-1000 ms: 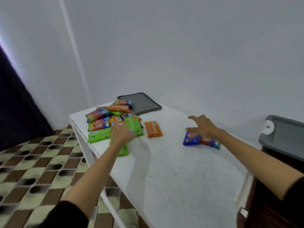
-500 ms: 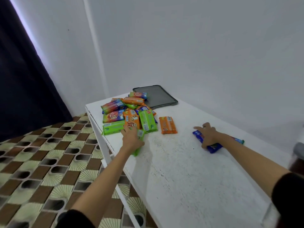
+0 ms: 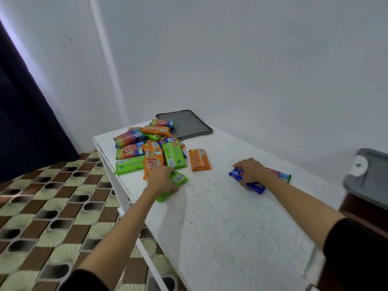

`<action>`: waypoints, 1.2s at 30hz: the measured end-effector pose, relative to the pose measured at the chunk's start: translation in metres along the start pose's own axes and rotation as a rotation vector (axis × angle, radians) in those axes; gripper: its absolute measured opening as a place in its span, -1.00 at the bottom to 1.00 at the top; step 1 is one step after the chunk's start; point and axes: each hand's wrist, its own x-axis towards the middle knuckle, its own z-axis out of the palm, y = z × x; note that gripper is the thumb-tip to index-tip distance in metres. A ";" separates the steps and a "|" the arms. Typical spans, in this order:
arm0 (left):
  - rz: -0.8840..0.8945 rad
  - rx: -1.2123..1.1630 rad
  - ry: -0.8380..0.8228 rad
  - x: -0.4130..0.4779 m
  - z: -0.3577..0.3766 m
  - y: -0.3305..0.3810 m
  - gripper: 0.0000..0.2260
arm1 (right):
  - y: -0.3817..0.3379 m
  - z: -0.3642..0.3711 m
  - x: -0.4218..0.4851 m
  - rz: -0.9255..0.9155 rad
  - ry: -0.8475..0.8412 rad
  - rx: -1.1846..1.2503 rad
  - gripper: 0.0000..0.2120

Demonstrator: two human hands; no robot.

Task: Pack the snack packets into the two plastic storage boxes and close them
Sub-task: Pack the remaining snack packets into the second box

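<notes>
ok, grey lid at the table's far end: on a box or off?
Off. The grey lid lies flat on the white table behind the packet pile, no box under it.

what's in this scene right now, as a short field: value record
left hand: grips green packet near the pile
right hand: grips blue packet
pile of packets: far-left corner of table
orange packet: lies alone between pile and right hand
grey lid: flat behind the pile
grey box: right edge of view, beside the table
</notes>
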 end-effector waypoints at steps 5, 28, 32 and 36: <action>0.056 -0.212 0.000 0.002 -0.008 0.018 -0.39 | 0.019 -0.031 -0.021 0.029 0.140 0.284 -0.32; 1.430 -0.216 -0.431 -0.165 -0.016 0.314 -0.36 | 0.133 -0.029 -0.378 0.358 0.297 0.435 -0.40; 1.526 0.028 -0.495 -0.182 0.014 0.328 -0.36 | 0.132 0.009 -0.399 0.405 0.137 0.335 -0.40; 1.566 0.356 -0.468 -0.194 0.046 0.339 -0.35 | 0.126 0.038 -0.388 0.375 -0.045 0.161 -0.28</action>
